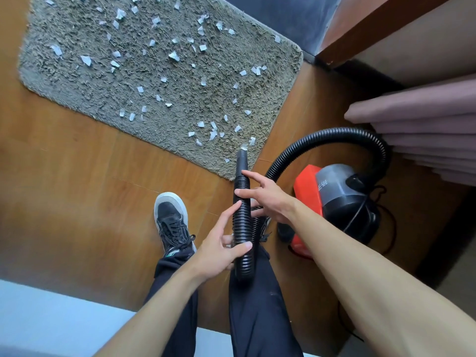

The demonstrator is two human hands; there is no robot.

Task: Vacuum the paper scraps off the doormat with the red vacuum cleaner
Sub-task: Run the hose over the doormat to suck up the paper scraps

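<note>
The grey shaggy doormat [159, 73] lies on the wooden floor, strewn with several white paper scraps [174, 55]. The red and black vacuum cleaner [309, 191] stands on the floor to the mat's right. Its black ribbed hose [332, 134] loops up and round to the nozzle [241, 161], whose tip is over the mat's near right corner with a scrap at its mouth. My left hand [219, 251] grips the hose low down, thumb across it. My right hand [268, 199] holds the hose higher up, two fingers laid over the front and others behind it.
My left shoe [171, 220] and dark trouser legs [257, 305] are below the hands. Folded pinkish fabric [425, 124] and a brown wooden frame [360, 29] stand at the right. The vacuum's black cord [386, 222] trails beside it. A pale surface [51, 318] is at bottom left.
</note>
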